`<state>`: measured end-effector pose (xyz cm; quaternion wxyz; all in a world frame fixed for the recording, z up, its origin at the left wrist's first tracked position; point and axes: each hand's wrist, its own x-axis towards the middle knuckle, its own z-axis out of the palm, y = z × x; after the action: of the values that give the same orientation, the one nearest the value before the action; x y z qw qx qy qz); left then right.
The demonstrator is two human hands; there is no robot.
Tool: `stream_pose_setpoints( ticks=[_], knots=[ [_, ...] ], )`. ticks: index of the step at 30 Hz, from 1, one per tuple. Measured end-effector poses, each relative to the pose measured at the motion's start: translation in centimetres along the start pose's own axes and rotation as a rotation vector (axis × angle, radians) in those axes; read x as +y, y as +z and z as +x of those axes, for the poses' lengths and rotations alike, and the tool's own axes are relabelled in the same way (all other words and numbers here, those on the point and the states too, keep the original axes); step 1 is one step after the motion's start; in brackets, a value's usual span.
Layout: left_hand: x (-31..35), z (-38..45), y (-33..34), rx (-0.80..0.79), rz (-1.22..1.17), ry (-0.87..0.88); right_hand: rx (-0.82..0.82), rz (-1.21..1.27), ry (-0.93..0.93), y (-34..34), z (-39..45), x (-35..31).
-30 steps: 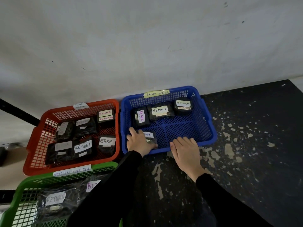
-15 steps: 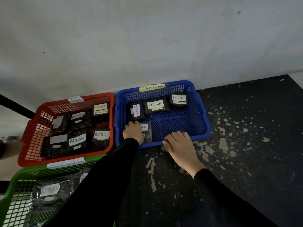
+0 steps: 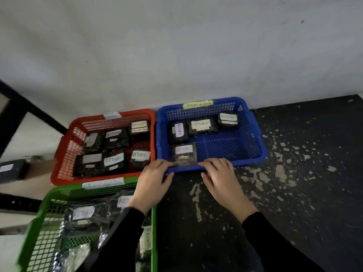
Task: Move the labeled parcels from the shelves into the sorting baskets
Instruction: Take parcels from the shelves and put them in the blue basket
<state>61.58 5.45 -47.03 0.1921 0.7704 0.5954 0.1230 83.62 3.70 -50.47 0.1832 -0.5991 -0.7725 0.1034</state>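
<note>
The blue basket (image 3: pixel 253 134) stands on the floor against the wall and holds several black parcels with white RETURN labels. One flat parcel (image 3: pixel 184 154) lies free at its front left, with no hand on it. My left hand (image 3: pixel 155 179) is just in front of that parcel, fingertips on the basket's front rim, fingers spread. My right hand (image 3: pixel 220 177) rests its fingertips on the same rim, right of the parcel. Neither hand holds a parcel.
A red basket (image 3: pixel 64 154) with several labeled parcels sits left of the blue one. A green basket (image 3: pixel 45 213) with parcels is nearest me, partly under my left sleeve. Dark flaking floor (image 3: pixel 294 193) spreads to the right. A black shelf frame (image 3: pixel 17 114) and another parcel (image 3: pixel 11 169) are at far left.
My left hand has let go of the flat parcel and drawn back to the blue basket's front rim. My right hand stays at the rim. The view has shifted.
</note>
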Motion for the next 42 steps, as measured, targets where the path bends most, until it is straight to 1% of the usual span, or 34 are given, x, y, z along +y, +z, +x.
stream_pose_setpoints(
  ticks=[2, 5, 7, 10, 16, 19, 23, 31, 35, 38, 42],
  knots=[
    [-1.7, -4.2, -1.5, 0.093, -0.003, -0.058, 0.005, 0.089, -0.063, 0.0, 0.0, -3.2],
    [-4.9, -10.1, -3.5, 0.166, 0.007, -0.225, -0.034, 0.18, -0.167, 0.7, -0.1, -9.3],
    [-7.5, -14.2, -4.9, 0.215, 0.018, -0.307, -0.059, 0.183, -0.248, 1.6, -0.4, -13.9],
    [-11.6, -20.1, -7.1, 0.306, 0.033, -0.369, -0.096, 0.193, -0.336, 3.0, -1.3, -20.9],
    [-20.3, -32.1, -11.8, 0.467, 0.033, -0.594, -0.213, 0.234, -0.442, 8.1, -4.3, -34.1],
    [-24.0, -37.3, -13.7, 0.518, 0.042, -0.661, -0.237, 0.258, -0.491, 10.5, -5.4, -40.4],
    [-28.5, -42.6, -16.0, 0.542, 0.076, -0.721, -0.261, 0.269, -0.554, 13.1, -6.0, -48.3],
    [-38.1, -47.5, -18.9, 0.535, 0.102, -0.8, -0.319, 0.312, -0.617, 19.3, -4.2, -59.2],
    [-43.7, -47.6, -20.9, 0.523, 0.104, -0.818, -0.364, 0.319, -0.598, 23.1, -2.0, -63.6],
    [-48.9, -47.4, -22.9, 0.474, 0.096, -0.84, -0.399, 0.334, -0.571, 25.7, 0.5, -67.6],
    [-54.5, -47.2, -25.3, 0.437, 0.08, -0.846, -0.394, 0.358, -0.522, 28.0, 3.4, -72.2]
  ],
)
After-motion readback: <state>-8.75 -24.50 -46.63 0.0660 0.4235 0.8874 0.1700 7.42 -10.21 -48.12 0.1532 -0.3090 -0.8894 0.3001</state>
